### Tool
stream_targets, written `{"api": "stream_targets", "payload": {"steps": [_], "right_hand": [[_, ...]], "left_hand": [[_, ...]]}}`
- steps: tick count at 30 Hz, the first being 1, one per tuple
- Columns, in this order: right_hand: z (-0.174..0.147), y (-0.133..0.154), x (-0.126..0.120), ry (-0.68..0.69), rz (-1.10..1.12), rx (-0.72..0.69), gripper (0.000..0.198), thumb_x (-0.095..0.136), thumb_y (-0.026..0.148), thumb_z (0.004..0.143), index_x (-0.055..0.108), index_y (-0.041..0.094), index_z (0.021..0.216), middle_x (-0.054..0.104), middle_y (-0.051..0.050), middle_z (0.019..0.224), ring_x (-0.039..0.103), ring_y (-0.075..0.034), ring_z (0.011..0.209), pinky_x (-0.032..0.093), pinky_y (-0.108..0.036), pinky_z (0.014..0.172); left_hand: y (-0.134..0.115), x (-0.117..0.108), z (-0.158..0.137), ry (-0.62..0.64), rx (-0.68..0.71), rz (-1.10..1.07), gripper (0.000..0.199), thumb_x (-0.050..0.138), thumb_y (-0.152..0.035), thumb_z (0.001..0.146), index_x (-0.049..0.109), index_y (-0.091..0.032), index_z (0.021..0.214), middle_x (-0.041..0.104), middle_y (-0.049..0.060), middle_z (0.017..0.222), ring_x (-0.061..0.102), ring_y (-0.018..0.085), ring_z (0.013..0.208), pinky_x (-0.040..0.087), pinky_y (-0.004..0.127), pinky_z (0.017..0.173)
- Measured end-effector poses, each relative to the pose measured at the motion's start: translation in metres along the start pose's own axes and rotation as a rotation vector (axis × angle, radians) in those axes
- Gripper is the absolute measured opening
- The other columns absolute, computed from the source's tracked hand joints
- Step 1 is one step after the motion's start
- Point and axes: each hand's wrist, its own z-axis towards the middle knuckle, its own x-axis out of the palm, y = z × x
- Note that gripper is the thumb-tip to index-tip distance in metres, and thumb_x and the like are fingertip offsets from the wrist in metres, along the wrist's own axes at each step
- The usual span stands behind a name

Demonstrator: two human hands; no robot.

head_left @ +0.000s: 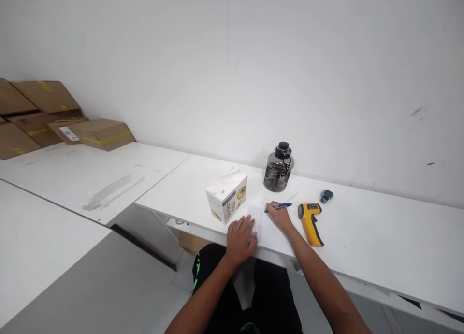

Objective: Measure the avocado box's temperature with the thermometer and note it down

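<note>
A blue pen is gripped in my right hand, its tip pointing left near the right edge of a sheet of paper covered in small marks. My left hand lies flat with fingers spread, partly over the paper's left side at the table's front edge. Just beyond those fingers stands a white box with avocado pictures. To the right of my right hand rests a yellow and black infrared thermometer.
A dark see-through water bottle stands near the wall. A small dark blue object, perhaps a watch, lies behind the thermometer. Several cardboard boxes are stacked at the far left. The white table's front edge runs close to my lap.
</note>
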Motion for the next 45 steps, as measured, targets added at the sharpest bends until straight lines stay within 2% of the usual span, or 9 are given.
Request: {"api": "stream_targets", "payload": {"steps": [8,16,31,45], "right_hand": [[-0.0004,-0.0005,0.0006,-0.022,0.0,0.0,0.037,0.047,0.05,0.078,0.052,0.023,0.053,0.056,0.0,0.055,0.053,-0.019,0.062,0.04,-0.029,0.062],[-0.0002,-0.0001,0.0004,-0.048,-0.022,-0.001,0.038,0.047,0.051,0.077,0.045,0.024,0.051,0.052,0.001,0.051,0.051,-0.019,0.06,0.038,-0.029,0.06],[-0.0015,-0.0015,-0.0013,-0.079,-0.037,-0.022,0.038,0.047,0.052,0.08,0.049,0.024,0.053,0.056,0.0,0.052,0.055,-0.02,0.062,0.042,-0.03,0.062],[-0.0018,-0.001,0.0009,-0.072,-0.036,-0.005,0.037,0.046,0.05,0.078,0.04,0.024,0.052,0.044,0.003,0.051,0.045,-0.017,0.057,0.035,-0.029,0.059]], "left_hand": [[0.0003,-0.0007,0.0001,0.004,-0.002,-0.01,0.041,0.05,-0.025,0.085,0.063,-0.02,0.124,0.064,0.007,0.133,0.058,0.027,0.122,0.037,0.044,0.099],[-0.0006,-0.0007,0.0003,0.007,-0.019,-0.017,0.045,0.05,-0.024,0.085,0.061,-0.022,0.129,0.064,0.006,0.132,0.059,0.026,0.122,0.037,0.044,0.1],[0.0005,0.0002,-0.0004,0.014,-0.011,-0.015,0.041,0.051,-0.026,0.086,0.063,-0.023,0.126,0.065,0.006,0.132,0.059,0.027,0.122,0.039,0.045,0.099],[0.0002,-0.0002,-0.0005,0.018,-0.009,-0.016,0.04,0.052,-0.027,0.087,0.063,-0.023,0.125,0.064,0.006,0.133,0.058,0.028,0.123,0.039,0.046,0.098]]}}
